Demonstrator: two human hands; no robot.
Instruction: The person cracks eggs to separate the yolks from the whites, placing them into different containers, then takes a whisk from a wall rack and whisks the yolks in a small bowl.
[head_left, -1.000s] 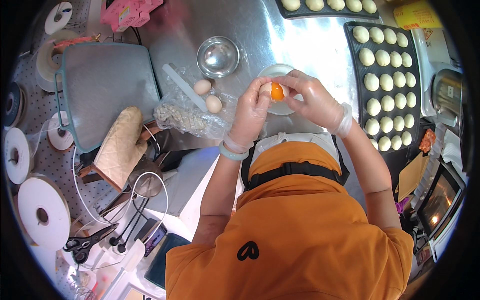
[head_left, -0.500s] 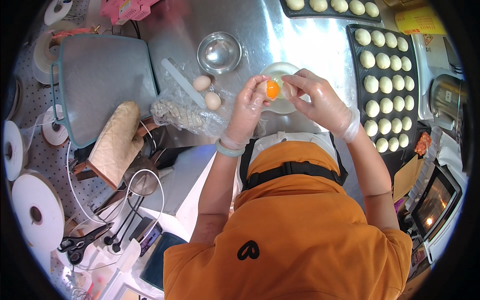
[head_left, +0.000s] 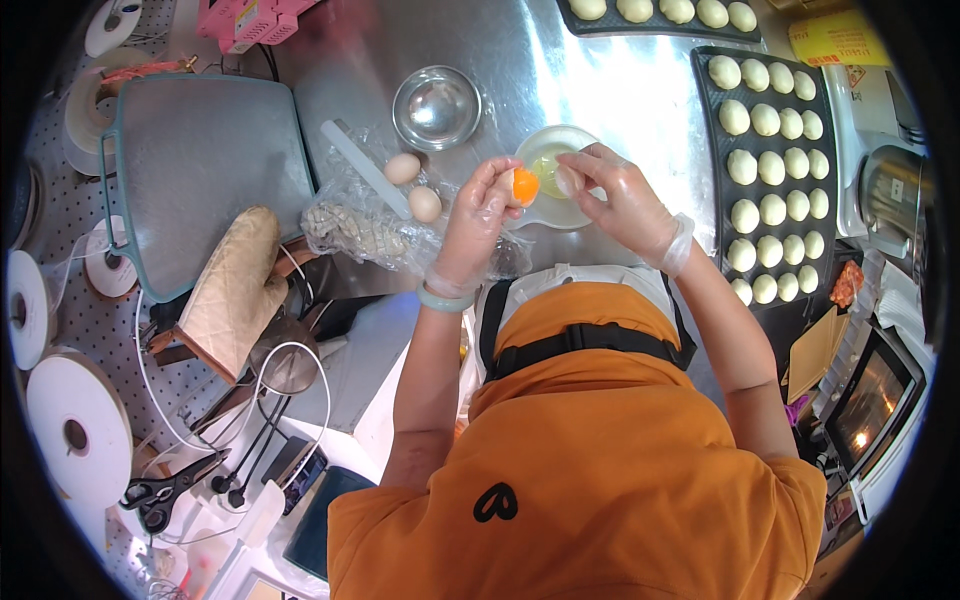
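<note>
My left hand, in a clear plastic glove, is closed around an eggshell half with an orange yolk in it. It is at the left rim of a pale bowl that has clear egg white inside. Gloved too, my right hand pinches the other piece of eggshell over the bowl. Two whole eggs lie to the left of my left hand, beside crumpled clear plastic wrap. A small shiny metal bowl stands beyond them.
A black tray with rows of round dough balls stands at the right, another tray at the far edge. To the left are a teal-edged board, an oven mitt, black scissors and tangled cables.
My left hand has moved slightly left with the shell and yolk, away from the bowl's middle. My right hand has shifted a little left, still pinching its shell piece.
</note>
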